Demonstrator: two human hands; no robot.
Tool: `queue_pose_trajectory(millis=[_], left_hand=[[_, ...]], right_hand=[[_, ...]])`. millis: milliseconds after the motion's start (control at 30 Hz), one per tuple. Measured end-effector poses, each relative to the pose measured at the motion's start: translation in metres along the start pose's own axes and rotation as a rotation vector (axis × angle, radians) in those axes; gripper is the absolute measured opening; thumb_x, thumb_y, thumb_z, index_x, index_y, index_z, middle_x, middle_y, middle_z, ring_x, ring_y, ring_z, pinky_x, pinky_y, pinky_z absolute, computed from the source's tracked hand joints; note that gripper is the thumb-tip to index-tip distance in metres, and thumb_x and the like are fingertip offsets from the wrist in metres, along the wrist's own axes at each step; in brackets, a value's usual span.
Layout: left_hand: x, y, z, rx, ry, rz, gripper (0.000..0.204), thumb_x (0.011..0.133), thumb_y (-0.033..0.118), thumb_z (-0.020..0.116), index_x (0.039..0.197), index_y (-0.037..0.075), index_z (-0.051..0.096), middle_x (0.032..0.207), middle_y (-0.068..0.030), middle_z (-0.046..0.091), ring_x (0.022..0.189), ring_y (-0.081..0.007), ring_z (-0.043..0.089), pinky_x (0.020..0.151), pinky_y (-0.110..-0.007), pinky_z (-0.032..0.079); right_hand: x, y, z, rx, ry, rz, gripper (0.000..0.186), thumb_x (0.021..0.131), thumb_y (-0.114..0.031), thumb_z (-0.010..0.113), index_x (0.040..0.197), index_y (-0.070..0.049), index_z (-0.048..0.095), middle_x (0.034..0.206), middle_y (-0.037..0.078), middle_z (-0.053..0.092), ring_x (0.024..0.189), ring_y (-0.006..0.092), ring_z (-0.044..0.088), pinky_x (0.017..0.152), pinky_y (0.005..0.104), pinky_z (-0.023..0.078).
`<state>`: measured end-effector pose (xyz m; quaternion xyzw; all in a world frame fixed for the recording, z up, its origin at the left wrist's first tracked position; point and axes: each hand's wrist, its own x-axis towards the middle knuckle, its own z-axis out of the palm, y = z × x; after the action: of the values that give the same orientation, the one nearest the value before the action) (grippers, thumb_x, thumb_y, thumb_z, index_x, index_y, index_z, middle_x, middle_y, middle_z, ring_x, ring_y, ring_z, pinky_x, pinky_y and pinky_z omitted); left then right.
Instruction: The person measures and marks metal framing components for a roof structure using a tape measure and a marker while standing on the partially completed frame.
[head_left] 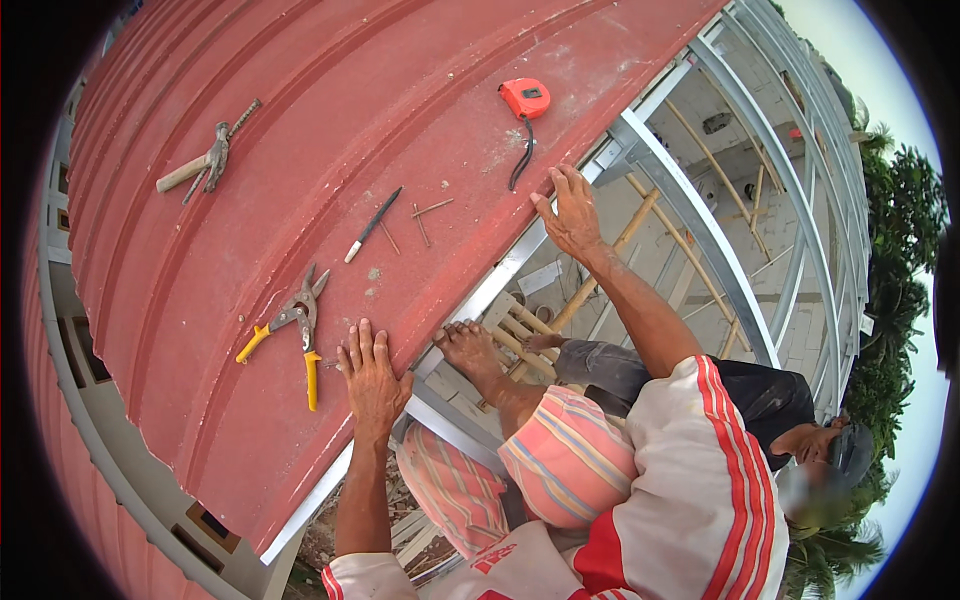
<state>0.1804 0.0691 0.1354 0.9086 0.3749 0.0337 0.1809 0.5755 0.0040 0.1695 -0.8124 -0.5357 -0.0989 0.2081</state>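
Observation:
A ribbed red roofing sheet spreads before me. My left hand lies on it near its lower edge, fingers apart and holding nothing. Further up, at that same edge, my right hand rests with its fingers over the red rim, not wrapped round it. Close to my left fingers are tin snips with yellow handles, jaws spread. A black-and-white marker and a few thin nails lie between the hands. Beyond them are a red tape measure with a black strap and a wooden-handled hammer.
Bare metal roof beams run on the right, with open drops between them. Bamboo poles stand below. A person in dark clothes is at my right. My bare foot is by the sheet's edge; trees rise beyond.

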Motion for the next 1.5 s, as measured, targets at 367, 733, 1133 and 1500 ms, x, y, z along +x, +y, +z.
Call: queue_pose_trajectory(millis=[367,733,1133,1500], left_hand=[[-0.001,-0.002,0.002,-0.005,0.02,0.012,0.076,0.064,0.026,0.07,0.131,0.003,0.042,0.148,-0.0188,0.029,0.14,-0.0348,0.022,0.114,-0.054,0.014],[-0.003,-0.005,0.001,0.009,0.027,-0.033,0.078,0.064,0.028,0.072,0.132,0.005,0.042,0.149,-0.0175,0.028,0.14,-0.0347,0.022,0.113,-0.054,0.016],[0.004,0.002,-0.004,-0.019,0.049,0.062,0.073,0.066,0.029,0.071,0.129,0.006,0.044,0.147,-0.0164,0.031,0.139,-0.0332,0.025,0.114,-0.053,0.019],[0.001,0.006,0.003,-0.031,0.081,0.026,0.072,0.065,0.024,0.067,0.13,0.004,0.043,0.147,-0.0183,0.031,0.138,-0.0356,0.026,0.113,-0.054,0.017]], right_hand=[[-0.022,-0.049,0.023,-0.121,-0.06,-0.086,0.052,0.09,-0.041,0.054,0.123,0.0,0.052,0.128,0.02,0.045,0.125,0.0396,0.036,0.101,0.0538,0.03],[-0.014,-0.052,0.024,-0.175,-0.241,-0.116,0.055,0.094,-0.045,0.045,0.126,-0.001,0.052,0.133,0.02,0.044,0.129,0.039,0.034,0.102,0.0569,0.03],[0.005,-0.05,-0.008,-0.233,-0.416,-0.053,0.044,0.086,-0.043,0.057,0.104,-0.003,0.062,0.117,0.017,0.054,0.115,0.0378,0.044,0.093,0.0627,0.033],[0.011,0.067,-0.085,0.202,0.349,0.64,0.054,0.089,-0.033,0.061,0.122,0.008,0.051,0.119,0.024,0.056,0.109,0.0335,0.056,0.094,0.0415,0.043]])
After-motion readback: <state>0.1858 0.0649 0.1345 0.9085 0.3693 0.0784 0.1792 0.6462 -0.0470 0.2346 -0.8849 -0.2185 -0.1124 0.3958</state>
